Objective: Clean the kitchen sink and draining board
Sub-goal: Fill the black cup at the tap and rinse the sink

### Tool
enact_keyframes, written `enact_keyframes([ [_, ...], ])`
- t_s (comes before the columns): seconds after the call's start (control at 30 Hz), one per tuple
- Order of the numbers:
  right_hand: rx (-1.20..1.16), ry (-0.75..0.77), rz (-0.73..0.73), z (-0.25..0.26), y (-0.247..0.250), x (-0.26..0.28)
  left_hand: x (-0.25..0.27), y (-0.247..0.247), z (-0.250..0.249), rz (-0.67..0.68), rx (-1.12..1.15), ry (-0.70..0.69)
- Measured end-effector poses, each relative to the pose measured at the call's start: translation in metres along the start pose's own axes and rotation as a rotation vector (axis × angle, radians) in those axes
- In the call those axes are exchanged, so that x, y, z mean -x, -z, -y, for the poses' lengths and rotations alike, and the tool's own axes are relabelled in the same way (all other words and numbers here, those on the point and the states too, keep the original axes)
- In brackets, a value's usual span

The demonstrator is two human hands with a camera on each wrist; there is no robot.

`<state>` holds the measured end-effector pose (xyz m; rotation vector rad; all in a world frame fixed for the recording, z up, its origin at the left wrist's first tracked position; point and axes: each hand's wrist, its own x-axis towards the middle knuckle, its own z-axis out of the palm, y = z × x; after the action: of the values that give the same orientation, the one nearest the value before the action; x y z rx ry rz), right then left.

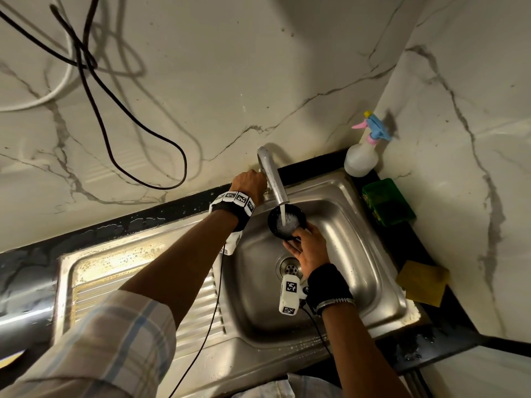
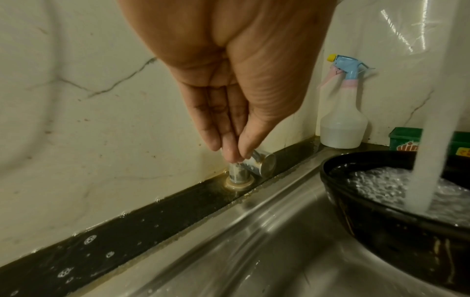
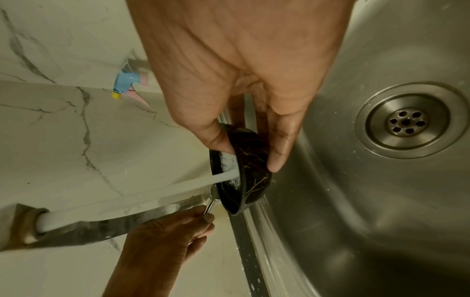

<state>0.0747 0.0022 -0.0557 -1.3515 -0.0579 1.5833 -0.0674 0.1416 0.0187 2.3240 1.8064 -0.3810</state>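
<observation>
The left hand reaches to the far rim of the sink and pinches the small chrome tap lever between thumb and fingertips, at the foot of the tap. Water runs from the spout in a white stream straight into a black bowl — foam and bubbles swirl inside it. The right hand holds that bowl above the basin, thumb hooked over the near rim and fingers pressed against the outside wall, just far of the drain. The draining board lies to the left of the basin, wet and stained yellowish. On the black counter to the right stand a spray bottle in the far corner, a green box nearer, and nearer again a yellow cloth — all apart from the hands.
</observation>
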Motion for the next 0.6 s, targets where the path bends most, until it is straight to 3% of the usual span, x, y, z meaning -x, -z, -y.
enact_keyframes([
  [0.43,0.049,-0.013,0.023,-0.0018,0.0035,-0.0016,0.0005,-0.0013,0.0036,0.009,0.083,-0.007],
  [0.6,0.056,-0.024,0.025,-0.0021,0.0013,-0.0004,0.0065,-0.0018,0.0047,0.006,0.026,-0.107],
])
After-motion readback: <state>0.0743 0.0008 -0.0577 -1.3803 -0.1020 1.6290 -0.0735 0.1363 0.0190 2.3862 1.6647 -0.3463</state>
